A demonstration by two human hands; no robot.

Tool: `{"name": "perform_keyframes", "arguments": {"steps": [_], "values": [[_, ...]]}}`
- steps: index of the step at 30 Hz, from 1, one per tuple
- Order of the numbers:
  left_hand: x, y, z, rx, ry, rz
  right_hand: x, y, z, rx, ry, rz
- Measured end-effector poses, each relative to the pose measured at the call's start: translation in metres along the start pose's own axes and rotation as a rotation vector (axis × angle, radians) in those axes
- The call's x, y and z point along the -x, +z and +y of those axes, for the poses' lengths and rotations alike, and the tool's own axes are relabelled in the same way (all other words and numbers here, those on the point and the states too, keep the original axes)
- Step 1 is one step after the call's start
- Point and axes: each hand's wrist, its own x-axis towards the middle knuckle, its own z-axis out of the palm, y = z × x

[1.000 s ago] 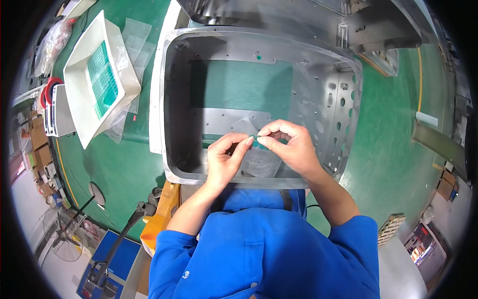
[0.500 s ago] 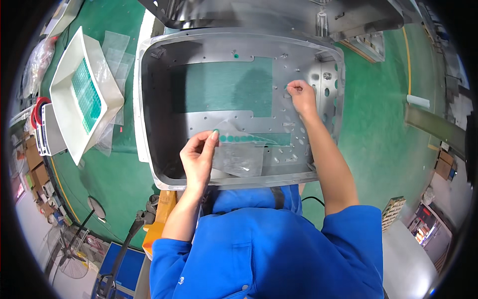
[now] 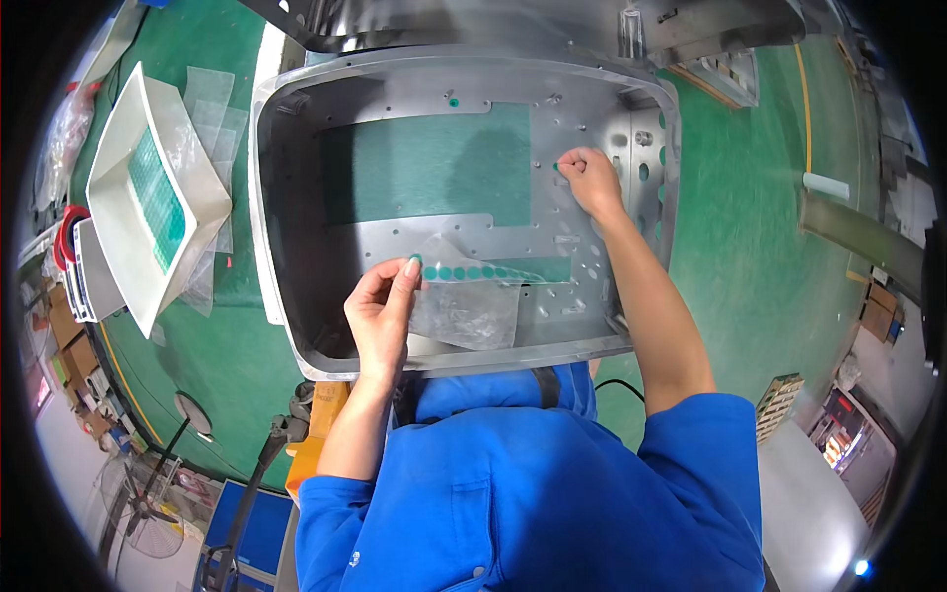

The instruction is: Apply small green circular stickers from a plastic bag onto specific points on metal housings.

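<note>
So since half a second back, the right hand [image 3: 589, 180] had been pushed further up the back plate of the big grey cast-metal housing [image 3: 296, 247], and the left hand [image 3: 380, 311] had been shifted a bit lower and right. A small green round sticker [image 3: 557, 169] looked to be pressed against the plate under the right fingertips, fingers curled in tight, just beside a column of small holes. The clear plastic backing sheet with a row of green dot stickers [image 3: 472, 296] was pinched at its upper left corner between the left thumb and forefinger, and was held tilted over the lower part of the housing's inside. The housing was laid open side up on the green tabletop [image 3: 750, 276]. Off to the left, well apart from both hands, a white rectangular tray holding a sheet of green dots [image 3: 158, 197] was seen, with some empty clear sheets [image 3: 209, 99] lying beside it.
</note>
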Motion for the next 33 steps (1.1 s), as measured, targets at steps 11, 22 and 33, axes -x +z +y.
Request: {"name": "perform_keyframes", "arguments": {"steps": [11, 22, 33], "values": [[0.0, 0.002, 0.0, -0.002, -0.01, -0.001, 0.002, 0.001, -0.005, 0.064, 0.018, 0.022], [0.0, 0.002, -0.002, 0.01, 0.002, 0.005, 0.005, 0.006, -0.004, 0.123, -0.011, 0.083], [0.01, -0.005, 0.002, 0.03, 0.026, 0.01, -0.019, 0.004, 0.019, -0.049, 0.123, 0.025]]}}
